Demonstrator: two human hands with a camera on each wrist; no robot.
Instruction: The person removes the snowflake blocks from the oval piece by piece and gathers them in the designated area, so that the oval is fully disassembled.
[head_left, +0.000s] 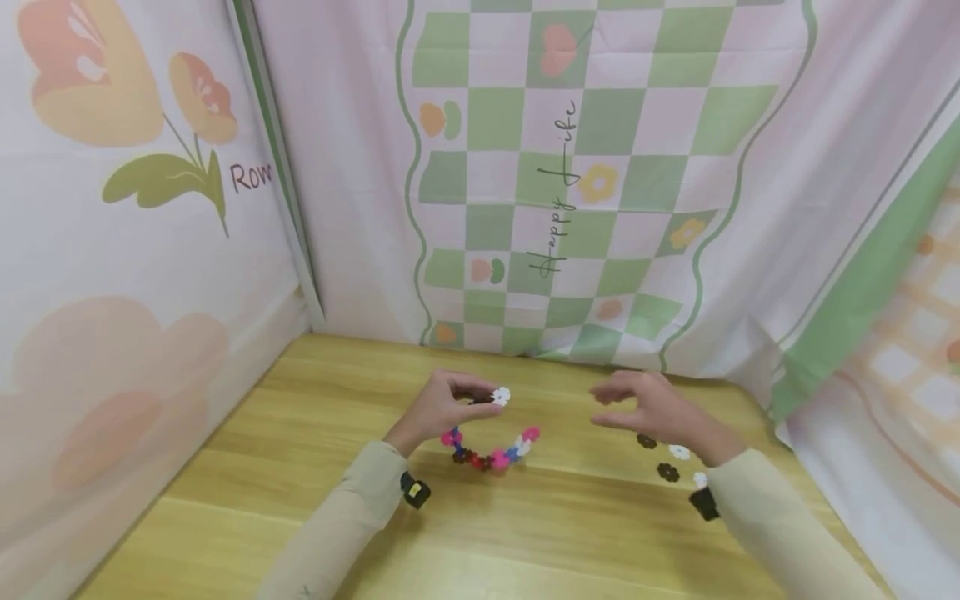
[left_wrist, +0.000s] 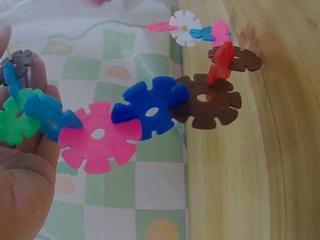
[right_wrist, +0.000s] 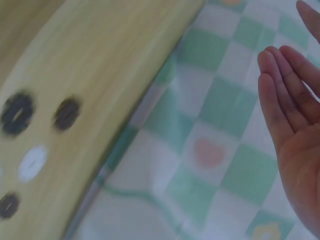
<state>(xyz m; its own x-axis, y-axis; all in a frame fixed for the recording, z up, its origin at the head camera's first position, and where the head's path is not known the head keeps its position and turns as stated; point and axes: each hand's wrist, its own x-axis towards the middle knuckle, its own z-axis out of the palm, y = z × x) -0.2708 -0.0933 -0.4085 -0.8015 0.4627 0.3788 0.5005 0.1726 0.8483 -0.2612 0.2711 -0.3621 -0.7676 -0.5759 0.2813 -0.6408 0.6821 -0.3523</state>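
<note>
My left hand (head_left: 442,408) pinches one end of a chain of interlocking plastic flower discs (head_left: 500,459). At the fingertips sits a white disc (head_left: 501,397) beside a dark one. The chain hangs in a curve toward the tabletop; whether its lower part touches the wood, I cannot tell. In the left wrist view, a green disc (left_wrist: 11,129), a pink disc (left_wrist: 110,150), a dark blue disc (left_wrist: 137,107) and a brown disc (left_wrist: 220,102) are slotted together. My right hand (head_left: 652,408) is held in the air to the right, holding nothing, its fingers extended and thumb apart.
Loose brown discs (head_left: 668,472) and white discs (head_left: 679,452) lie on the wooden table (head_left: 570,533) below the right wrist; the forearm partly hides them. A checked curtain (head_left: 495,117) hangs along the table's far edge, and a flowered cloth (head_left: 135,250) stands on the left.
</note>
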